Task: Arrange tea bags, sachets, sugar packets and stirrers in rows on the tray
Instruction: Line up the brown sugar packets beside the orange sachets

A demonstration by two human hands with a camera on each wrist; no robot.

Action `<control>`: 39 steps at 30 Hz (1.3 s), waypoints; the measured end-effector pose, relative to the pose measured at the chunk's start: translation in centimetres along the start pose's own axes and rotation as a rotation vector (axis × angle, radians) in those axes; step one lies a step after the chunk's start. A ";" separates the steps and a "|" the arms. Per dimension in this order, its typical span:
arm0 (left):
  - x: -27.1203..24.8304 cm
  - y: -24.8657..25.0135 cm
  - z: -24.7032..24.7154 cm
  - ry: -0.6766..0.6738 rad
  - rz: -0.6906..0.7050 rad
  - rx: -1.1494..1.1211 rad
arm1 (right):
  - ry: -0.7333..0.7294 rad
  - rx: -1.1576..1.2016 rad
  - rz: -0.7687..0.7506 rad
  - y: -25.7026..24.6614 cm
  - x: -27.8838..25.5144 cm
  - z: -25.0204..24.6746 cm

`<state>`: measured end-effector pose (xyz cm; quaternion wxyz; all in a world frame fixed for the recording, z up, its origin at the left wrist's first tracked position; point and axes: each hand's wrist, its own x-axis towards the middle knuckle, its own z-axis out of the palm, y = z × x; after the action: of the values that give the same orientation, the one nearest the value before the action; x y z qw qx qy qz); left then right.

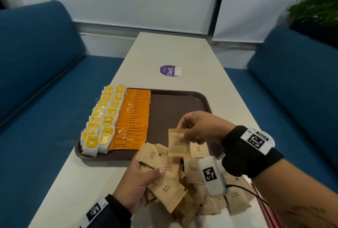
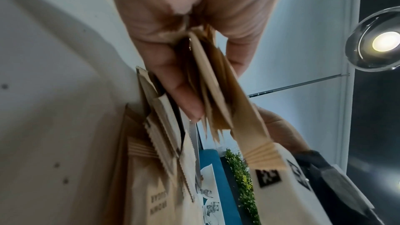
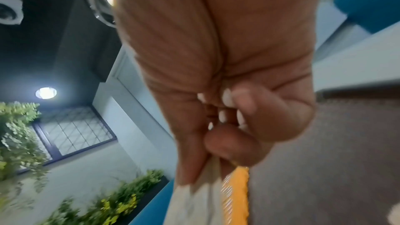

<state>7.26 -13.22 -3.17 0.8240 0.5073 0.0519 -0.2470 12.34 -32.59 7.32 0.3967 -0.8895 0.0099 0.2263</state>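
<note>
A brown tray (image 1: 175, 103) carries two rows of yellow tea bags (image 1: 102, 118) at its left and one row of orange coffee sachets (image 1: 133, 118) beside them. Its right half is bare. Loose brown sugar packets (image 1: 201, 200) lie heaped on the table in front of the tray. My left hand (image 1: 146, 171) grips a bunch of these packets (image 1: 164, 162), seen edge-on in the left wrist view (image 2: 216, 83). My right hand (image 1: 182, 129) pinches a single sugar packet (image 1: 178, 145) by its top, over the tray's front edge. That packet (image 3: 194, 199) hangs below the curled fingers (image 3: 244, 105).
Red stirrers (image 1: 265, 207) lie on the table at the near right, partly under my right forearm. A purple sticker (image 1: 170, 71) marks the white table beyond the tray. Blue sofas (image 1: 36, 81) flank the table on both sides. A plant (image 1: 316, 12) stands at the back right.
</note>
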 end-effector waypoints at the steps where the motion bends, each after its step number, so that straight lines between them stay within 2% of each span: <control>1: 0.1 0.0 0.1 -0.004 0.014 0.004 | -0.065 -0.023 0.006 -0.2 -0.4 0.6; 4: 0.1 0.1 0.5 -0.025 0.033 0.019 | -0.100 -0.102 0.004 0.2 -0.2 2.6; 9: -0.1 0.0 0.7 -0.025 0.024 0.041 | -0.123 -0.041 0.003 0.5 0.3 3.2; 12: 0.2 -0.1 0.7 -0.022 0.008 0.024 | -0.043 -0.019 0.000 0.7 0.6 1.5; 14: 0.4 0.1 0.6 -0.015 0.010 0.020 | 0.059 -0.123 0.025 1.4 1.3 -0.1; 16: 0.5 0.2 0.3 -0.010 0.020 0.030 | 0.088 -0.324 0.097 2.4 2.1 -1.2; 20: 0.2 0.5 -0.2 -0.018 0.030 0.017 | -0.060 -0.713 0.226 3.7 2.8 -0.6; 24: 0.0 0.2 -0.4 -0.031 0.022 0.002 | -0.092 -0.818 0.271 4.5 3.5 0.3; 28: 0.1 0.3 -0.7 -0.017 0.018 -0.006 | -0.190 -0.933 0.379 4.6 4.5 0.4; 30: 0.0 0.5 -0.8 0.000 0.010 -0.010 | -0.173 -0.898 0.356 4.2 4.6 0.0; 32: 0.0 0.9 -1.0 0.031 0.013 -0.012 | -0.071 -0.781 0.296 3.6 4.6 -0.9; 36: 0.5 2.1 -1.8 0.102 0.044 -0.014 | 0.167 -0.254 0.198 1.6 5.6 -3.7; 39: 1.0 2.8 -2.4 0.121 0.057 -0.011 | 0.277 -0.087 0.156 0.0 8.0 -5.4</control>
<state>9.83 -10.47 -2.44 0.8287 0.5181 0.0888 -0.1921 21.70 -35.14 7.20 0.3340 -0.9250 0.1237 0.1320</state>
